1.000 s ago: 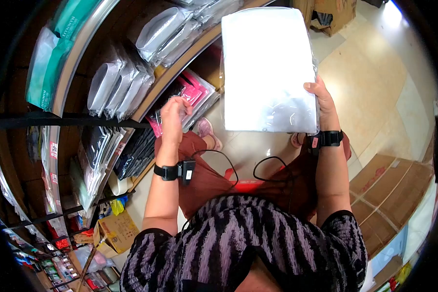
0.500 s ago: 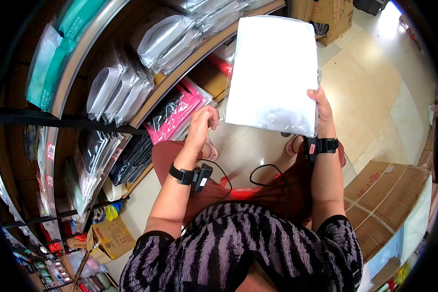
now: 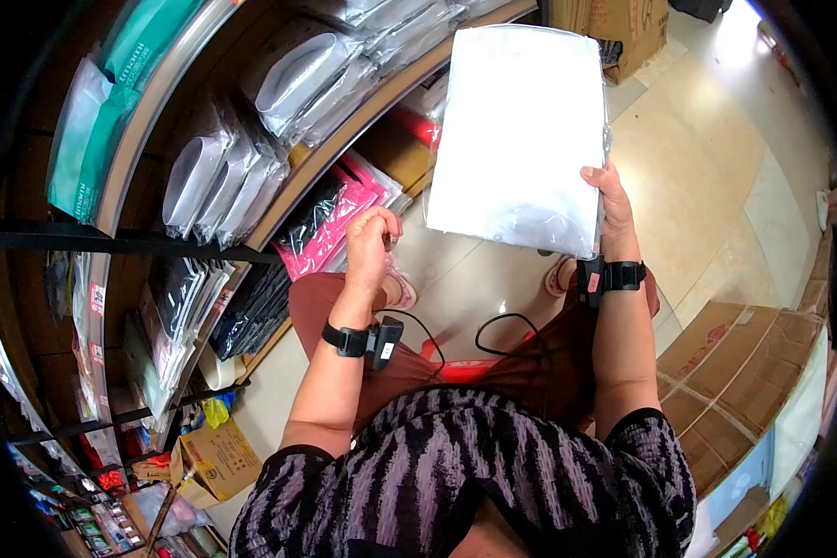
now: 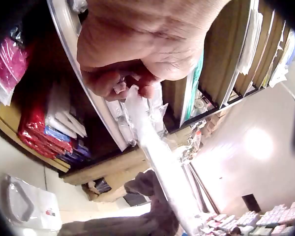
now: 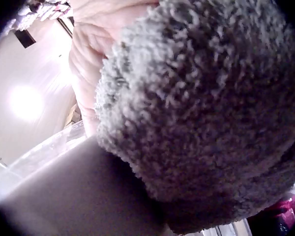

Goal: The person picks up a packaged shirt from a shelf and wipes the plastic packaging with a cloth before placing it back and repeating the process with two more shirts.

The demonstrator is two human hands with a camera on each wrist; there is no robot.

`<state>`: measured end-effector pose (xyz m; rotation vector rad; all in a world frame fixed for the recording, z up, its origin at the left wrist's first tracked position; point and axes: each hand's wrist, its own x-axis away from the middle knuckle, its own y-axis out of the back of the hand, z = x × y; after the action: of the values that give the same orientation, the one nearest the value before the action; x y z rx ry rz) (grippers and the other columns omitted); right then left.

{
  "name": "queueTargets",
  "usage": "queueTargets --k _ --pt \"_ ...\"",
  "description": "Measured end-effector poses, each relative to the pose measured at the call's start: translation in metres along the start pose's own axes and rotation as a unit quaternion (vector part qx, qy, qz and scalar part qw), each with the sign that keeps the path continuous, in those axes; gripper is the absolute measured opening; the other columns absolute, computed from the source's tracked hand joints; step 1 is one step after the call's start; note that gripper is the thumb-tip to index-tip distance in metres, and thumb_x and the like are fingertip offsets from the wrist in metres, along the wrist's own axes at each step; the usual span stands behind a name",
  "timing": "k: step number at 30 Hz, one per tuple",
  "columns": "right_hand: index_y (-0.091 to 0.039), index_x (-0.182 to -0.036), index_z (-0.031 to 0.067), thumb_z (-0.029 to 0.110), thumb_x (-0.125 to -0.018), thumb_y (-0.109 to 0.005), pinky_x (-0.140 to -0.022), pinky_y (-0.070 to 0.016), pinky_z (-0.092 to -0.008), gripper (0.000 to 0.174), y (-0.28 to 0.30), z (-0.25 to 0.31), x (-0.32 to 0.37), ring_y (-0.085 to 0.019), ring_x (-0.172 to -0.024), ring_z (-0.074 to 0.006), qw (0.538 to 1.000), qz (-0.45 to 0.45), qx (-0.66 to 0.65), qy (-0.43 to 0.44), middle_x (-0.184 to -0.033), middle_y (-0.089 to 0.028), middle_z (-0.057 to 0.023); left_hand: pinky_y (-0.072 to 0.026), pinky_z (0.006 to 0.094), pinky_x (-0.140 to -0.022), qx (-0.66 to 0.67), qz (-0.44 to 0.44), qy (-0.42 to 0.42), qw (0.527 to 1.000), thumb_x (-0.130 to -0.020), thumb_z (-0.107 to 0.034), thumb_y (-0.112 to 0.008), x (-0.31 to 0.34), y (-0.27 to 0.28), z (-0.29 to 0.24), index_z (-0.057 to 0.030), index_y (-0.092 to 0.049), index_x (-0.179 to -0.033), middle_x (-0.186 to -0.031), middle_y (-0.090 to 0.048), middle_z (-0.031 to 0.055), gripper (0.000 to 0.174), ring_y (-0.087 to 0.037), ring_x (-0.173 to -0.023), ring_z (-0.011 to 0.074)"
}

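Note:
In the head view, my right hand [image 3: 614, 209] grips the right edge of a flat white pack in clear plastic [image 3: 516, 135], thumb lying on its upper face. Its other fingers are hidden below. My left hand [image 3: 372, 244], fingers curled, hovers to the left of the pack's lower corner. In the left wrist view, the curled left fingers [image 4: 110, 83] overlap the pack's narrow plastic-wrapped edge [image 4: 160, 157]. A fuzzy grey thing [image 5: 201, 108] fills much of the right wrist view, in front of the right palm [image 5: 91, 54].
To the left, shelves [image 3: 312, 153] hold white bundles in clear wrap [image 3: 302, 84], green packs [image 3: 102, 139] and pink packs [image 3: 330, 219]. Black packs [image 3: 251, 312] lie lower. A strapped carton [image 3: 739, 372] stands at the right, and a smaller box [image 3: 219, 460] at lower left.
The pack has shifted right and tilted slightly in the right hand. The left hand has moved right, away from the shelf, then slightly back left, its fingers curling more.

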<state>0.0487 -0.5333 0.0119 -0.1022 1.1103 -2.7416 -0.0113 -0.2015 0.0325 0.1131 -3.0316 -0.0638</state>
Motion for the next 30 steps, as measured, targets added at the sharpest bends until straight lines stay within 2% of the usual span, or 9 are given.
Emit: queueTargets --k 3,6,9,12,15,21,24,28,30 --pt "-0.036 -0.128 -0.0069 0.014 -0.074 -0.064 -0.083 -0.0517 -0.0326 0.064 0.003 -0.001 0.000 -0.060 -0.095 -0.0215 1.000 -0.011 0.001 0.004 -0.109 -0.055 -0.0156 -0.0333 0.0217 -0.060 -0.019 0.052 0.010 0.998 -0.089 -0.015 -0.042 -0.001 0.002 -0.001 -0.0059 -0.052 -0.067 -0.068 -0.052 0.0038 0.026 -0.043 -0.063 0.0099" --pt "-0.035 -0.128 -0.0064 0.013 -0.074 -0.063 -0.082 -0.0522 -0.0327 0.064 0.002 0.000 0.001 -0.060 -0.094 -0.0217 1.000 -0.018 -0.003 0.000 -0.109 -0.054 -0.0154 -0.0341 0.0218 -0.064 -0.059 0.060 0.047 0.995 -0.094 -0.030 -0.046 0.006 -0.007 -0.009 -0.0050 -0.057 -0.080 -0.070 -0.050 0.0013 0.031 -0.043 -0.065 0.0104" --pt "-0.036 -0.127 -0.0061 0.013 -0.074 -0.063 -0.082 -0.0524 -0.0325 0.063 0.002 -0.001 0.000 -0.060 -0.093 -0.0216 1.000 -0.008 -0.009 0.001 -0.108 -0.055 -0.0154 -0.0345 0.0208 -0.066 -0.094 0.036 0.031 0.994 -0.093 -0.034 -0.053 0.012 -0.029 -0.012 -0.0025 -0.060 -0.098 -0.077 -0.055 0.0000 0.033 -0.046 -0.067 0.0104" --pt "-0.037 -0.126 -0.0062 0.012 -0.074 -0.063 -0.082 -0.0520 -0.0319 0.061 -0.005 -0.003 0.002 -0.060 -0.092 -0.0203 1.000 -0.001 -0.007 -0.020 -0.107 -0.055 -0.0146 -0.0407 0.0231 -0.071 -0.070 0.067 0.059 0.994 -0.091 -0.027 -0.058 0.010 -0.048 -0.032 -0.0009 -0.058 -0.113 -0.090 -0.061 0.0016 0.034 -0.054 -0.078 0.0110" --pt "-0.037 -0.126 -0.0064 0.012 -0.073 -0.062 -0.081 -0.0520 -0.0312 0.061 -0.002 -0.010 0.001 -0.060 -0.091 -0.0191 1.000 -0.001 0.011 -0.013 -0.105 -0.056 -0.0140 -0.0442 0.0300 -0.087 0.115 0.094 0.150 0.978 -0.087 -0.016 -0.062 0.000 -0.045 -0.016 0.0008 -0.053 -0.118 -0.109 -0.061 0.0081 0.036 -0.057 -0.099 0.0148" --pt "-0.037 -0.127 -0.0068 0.012 -0.073 -0.063 -0.079 -0.0523 -0.0303 0.063 -0.005 -0.006 0.003 -0.061 -0.088 -0.0182 1.000 0.013 -0.021 -0.016 -0.103 -0.057 -0.0137 -0.0469 0.0333 -0.091 0.345 0.128 0.217 0.904 -0.093 -0.017 -0.053 0.003 -0.040 -0.026 0.0027 -0.055 -0.116 -0.112 -0.062 0.0104 0.031 -0.058 -0.106 0.0185" --pt "-0.036 -0.129 -0.0061 0.019 -0.078 -0.066 -0.080 -0.0511 -0.0293 0.064 -0.008 -0.004 0.005 -0.060 -0.092 -0.0182 0.999 0.017 -0.016 -0.027 -0.106 -0.057 -0.0137 -0.0474 0.0322 -0.090 0.274 0.120 0.196 0.934 -0.094 -0.020 -0.052 0.003 -0.037 -0.019 0.0016 -0.055 -0.115 -0.113 -0.061 0.0107 0.030 -0.059 -0.104 0.0186" --pt "-0.044 -0.127 0.0001 0.041 -0.086 -0.063 -0.087 -0.0482 -0.0289 0.061 -0.004 -0.016 -0.001 -0.056 -0.102 -0.0159 0.996 -0.027 -0.033 -0.084 -0.113 -0.057 -0.0102 -0.0487 0.0305 -0.086 0.234 0.093 0.078 0.965 -0.095 -0.022 -0.052 -0.004 -0.028 -0.019 -0.0002 -0.056 -0.116 -0.108 -0.063 0.0088 0.031 -0.061 -0.096 0.0165" --pt "-0.046 -0.127 0.0014 0.042 -0.087 -0.063 -0.088 -0.0478 -0.0295 0.059 0.007 -0.025 -0.004 -0.056 -0.103 -0.0158 0.992 -0.044 -0.025 -0.115 -0.115 -0.057 -0.0093 -0.0490 0.0299 -0.085 0.217 0.084 0.057 0.971 -0.095 -0.022 -0.052 -0.008 -0.026 -0.026 0.0000 -0.057 -0.114 -0.106 -0.063 0.0078 0.030 -0.061 -0.094 0.0157"
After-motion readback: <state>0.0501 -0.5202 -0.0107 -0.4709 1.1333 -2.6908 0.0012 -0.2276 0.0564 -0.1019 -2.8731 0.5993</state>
